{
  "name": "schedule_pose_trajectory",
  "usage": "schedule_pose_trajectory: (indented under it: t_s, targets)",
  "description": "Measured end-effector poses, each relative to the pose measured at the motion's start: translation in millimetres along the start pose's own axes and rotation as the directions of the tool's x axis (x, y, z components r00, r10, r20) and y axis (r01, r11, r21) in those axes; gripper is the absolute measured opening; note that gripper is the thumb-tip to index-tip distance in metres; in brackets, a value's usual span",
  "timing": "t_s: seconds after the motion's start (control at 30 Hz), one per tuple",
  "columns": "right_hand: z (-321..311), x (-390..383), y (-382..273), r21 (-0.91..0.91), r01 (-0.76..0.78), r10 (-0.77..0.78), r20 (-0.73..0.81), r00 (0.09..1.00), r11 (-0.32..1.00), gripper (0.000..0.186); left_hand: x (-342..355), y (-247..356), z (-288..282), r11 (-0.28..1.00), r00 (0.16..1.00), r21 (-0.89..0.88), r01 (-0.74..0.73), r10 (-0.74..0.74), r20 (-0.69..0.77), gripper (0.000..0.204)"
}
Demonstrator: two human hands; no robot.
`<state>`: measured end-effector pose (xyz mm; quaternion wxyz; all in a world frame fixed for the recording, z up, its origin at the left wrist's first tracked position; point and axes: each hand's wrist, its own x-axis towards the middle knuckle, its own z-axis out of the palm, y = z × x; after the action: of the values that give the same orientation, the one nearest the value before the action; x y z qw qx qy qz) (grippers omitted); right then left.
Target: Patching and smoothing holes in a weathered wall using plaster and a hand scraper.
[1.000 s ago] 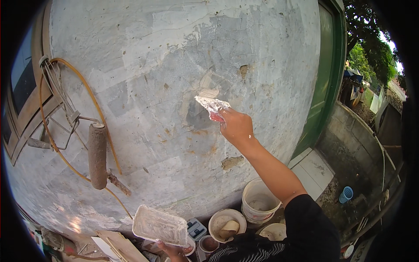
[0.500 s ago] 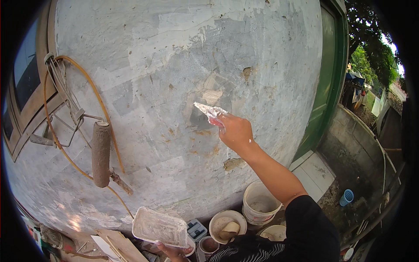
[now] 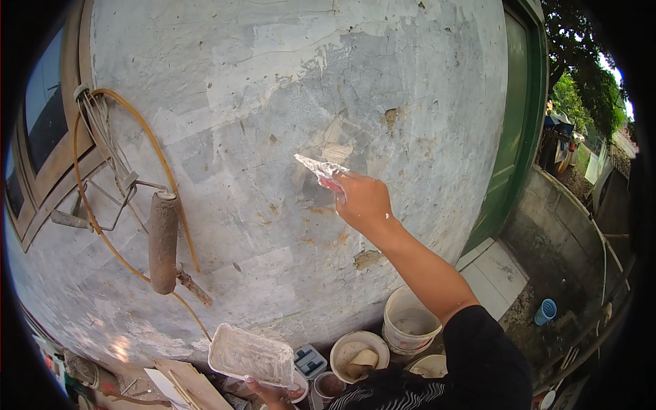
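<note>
My right hand (image 3: 363, 201) grips a putty knife (image 3: 316, 166) with a red handle and white paste smeared over its blade. The blade is at a pale patch of filler (image 3: 337, 140) on the weathered grey wall (image 3: 232, 102), its tip toward the left; whether it touches the wall I cannot tell. At the bottom of the view my left hand (image 3: 263, 391) holds up a rectangular plastic tray (image 3: 249, 353) coated with dried pale paste. Part of that hand is hidden beneath the tray.
A paint roller (image 3: 162, 242) and looped orange hose (image 3: 152, 143) hang left, by a wooden window (image 3: 78, 48). Buckets (image 3: 410, 311) and bowls (image 3: 342, 345) stand along the wall's foot, with boards (image 3: 191, 383) bottom left. Right are a green door (image 3: 506, 137), low block wall (image 3: 560, 225) and blue basket (image 3: 545, 311).
My right hand and the putty knife have moved a little left across the patch. The background has shifted slightly right in view. My left hand still holds the tray.
</note>
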<state>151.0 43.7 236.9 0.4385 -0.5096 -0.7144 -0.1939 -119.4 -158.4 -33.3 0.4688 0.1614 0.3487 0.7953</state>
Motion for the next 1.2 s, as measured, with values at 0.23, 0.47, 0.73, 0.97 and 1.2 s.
schedule_pose_trajectory:
  t_s: [0.23, 0.47, 0.73, 0.97, 1.2]
  targets:
    - [58, -28, -14, -0.16, 0.052, -0.014, 0.234, 0.972, 0.986, 0.024, 13, -4, 3, 0.998, 0.999, 0.069, 0.001, -0.003, 0.04, 0.106]
    - [24, -28, 5, -0.032, 0.026, -0.016, 0.268, 0.963, 0.999, 0.026, 7, -2, -5, 1.0, 1.0, 0.028, 0.013, -0.013, 0.015, 0.091]
    - [-35, 54, 55, -0.18, -0.228, 0.2, -0.159, 0.967, 0.957, 0.029, -6, 5, 1, 0.997, 0.996, -0.001, 0.078, -0.078, 0.034, 0.091]
    - [54, -35, 24, -0.184, 0.065, -0.03, 0.186, 0.982, 0.981, 0.033, -16, 22, 37, 0.964, 0.987, 0.213, 0.162, -0.155, -0.051, 0.09]
    - [60, -89, 29, -0.083, 0.094, -0.05, 0.426, 0.904, 0.992, 0.029, 9, 4, 17, 0.994, 0.997, 0.078, 0.075, -0.077, 0.029, 0.091]
